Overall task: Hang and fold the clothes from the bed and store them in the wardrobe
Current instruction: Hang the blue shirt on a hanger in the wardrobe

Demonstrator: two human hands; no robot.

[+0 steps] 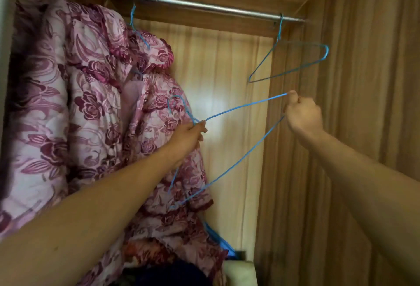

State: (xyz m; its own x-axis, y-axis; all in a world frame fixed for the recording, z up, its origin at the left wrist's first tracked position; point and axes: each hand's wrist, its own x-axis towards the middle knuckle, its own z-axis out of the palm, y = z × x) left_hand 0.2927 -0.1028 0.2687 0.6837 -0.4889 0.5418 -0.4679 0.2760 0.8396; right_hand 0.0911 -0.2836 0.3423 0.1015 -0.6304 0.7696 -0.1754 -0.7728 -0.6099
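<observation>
1. While both hands hold it clear of the steel rod, the blue wire hanger carries no garment.
2. Left hand: fingers pinched together on the twisted neck just under the hook. Probably to steer the hook.
3. Right hand: fingers curled tight round the shoulder bend. It looks like this steadies the frame, or pulls bent wire back to shape; cannot tell which.
4. Hanger sits tilted between the two sets of fingers, its far end below and behind the left wrist.
5. Floral quilted jacket already hangs on its own blue hanger, left of and behind the left fingers, touching that forearm.
6. Spare empty hanger on the rod, just above the right fingers.
7. More blue wire lies well below both hands.
8. Bed is out of view, so the remaining clothes are unknown.
9. No brand, label or readable writing anywhere.
</observation>
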